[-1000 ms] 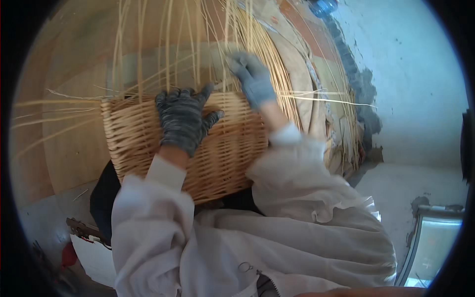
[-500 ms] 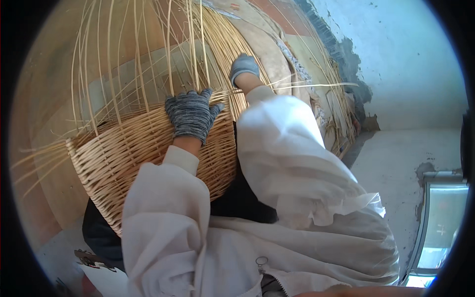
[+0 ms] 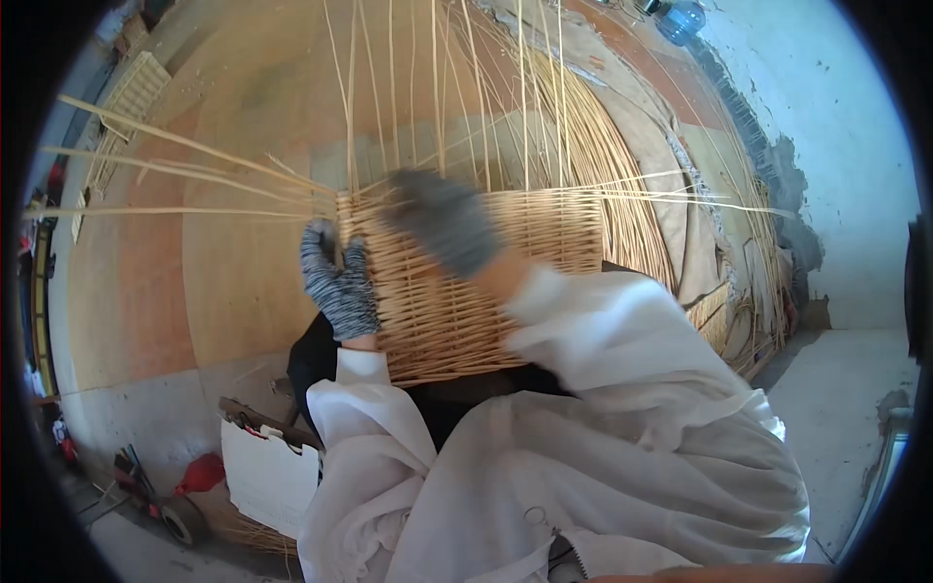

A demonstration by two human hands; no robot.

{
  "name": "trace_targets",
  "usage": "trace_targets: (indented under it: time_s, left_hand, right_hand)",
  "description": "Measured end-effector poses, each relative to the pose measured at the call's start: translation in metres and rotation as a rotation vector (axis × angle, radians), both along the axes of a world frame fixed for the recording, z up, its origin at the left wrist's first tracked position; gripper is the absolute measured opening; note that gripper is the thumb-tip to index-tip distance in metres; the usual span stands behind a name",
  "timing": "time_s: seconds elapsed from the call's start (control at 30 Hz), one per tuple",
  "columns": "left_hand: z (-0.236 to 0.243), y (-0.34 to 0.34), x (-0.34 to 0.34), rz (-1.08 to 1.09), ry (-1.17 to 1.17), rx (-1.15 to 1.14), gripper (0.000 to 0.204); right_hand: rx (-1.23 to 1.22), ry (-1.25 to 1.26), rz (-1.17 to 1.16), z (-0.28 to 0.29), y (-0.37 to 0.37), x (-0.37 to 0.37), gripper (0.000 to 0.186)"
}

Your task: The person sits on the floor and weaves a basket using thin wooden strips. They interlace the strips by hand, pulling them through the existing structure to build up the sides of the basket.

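Note:
A part-woven wicker basket (image 3: 457, 325) rests on my lap, its woven side facing me. Thin upright rods (image 3: 525, 107) rise from its top edge, while loose rod ends (image 3: 185, 173) stick out at the left corner and more weaving ends (image 3: 680, 197) at the right. My left hand (image 3: 342, 291), in a grey knitted glove, grips the basket's left edge, thumb on the near face. Over the upper left of the weave is my right hand (image 3: 447, 222), also gloved. Motion smears its fingers, so what they hold, if anything, cannot be made out.
A long bundle of rods (image 3: 627, 204) lies on the floor beyond the basket's right side, next to a beige cloth (image 3: 695, 185). At lower left are a torn white box (image 3: 267, 476) and a red object (image 3: 201, 473). A pale crate (image 3: 136, 92) is far left.
The basket has turned to sit level and now appears farther right. My left hand went from its top edge to its left edge. My right hand came from the rod bundle to the basket's upper left.

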State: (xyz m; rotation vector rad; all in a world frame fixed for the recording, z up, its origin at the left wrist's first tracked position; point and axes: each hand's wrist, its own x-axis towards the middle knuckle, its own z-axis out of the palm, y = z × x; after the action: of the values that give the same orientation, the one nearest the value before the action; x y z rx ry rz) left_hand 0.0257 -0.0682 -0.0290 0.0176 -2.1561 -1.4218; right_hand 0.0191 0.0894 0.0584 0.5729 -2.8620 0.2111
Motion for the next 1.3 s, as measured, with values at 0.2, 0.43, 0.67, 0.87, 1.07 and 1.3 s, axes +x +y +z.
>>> trace_targets:
  time_s: [0.2, 0.43, 0.67, 0.87, 1.07, 1.3]
  left_hand:
    - [-0.040, -0.031, -0.008, -0.151, -0.137, 0.202, 0.046]
    - [0.025, 0.046, -0.024, 0.004, 0.043, -0.873, 0.032]
    - [0.022, 0.042, -0.015, 0.043, -0.133, -0.820, 0.029]
    - [0.033, 0.037, 0.002, -0.174, 0.222, -1.056, 0.034]
    - [0.057, 0.041, -0.029, -0.070, -0.100, -1.098, 0.034]
    - [0.063, 0.047, -0.060, -0.635, -0.464, -0.369, 0.022]
  right_hand:
    - [-0.616, -0.325, 0.134, 0.006, -0.106, -0.018, 0.034]
    - [0.206, 0.138, 0.077, -0.079, 0.029, -0.150, 0.034]
    - [-1.893, -0.382, -0.400, -0.072, 0.083, -0.061, 0.046]
    - [-1.860, -0.523, -0.207, -0.054, 0.133, -0.076, 0.039]
    - [-1.976, -0.727, -0.029, -0.056, 0.120, -0.056, 0.037]
    - [-1.737, -0.672, -0.157, -0.038, 0.145, 0.002, 0.028]
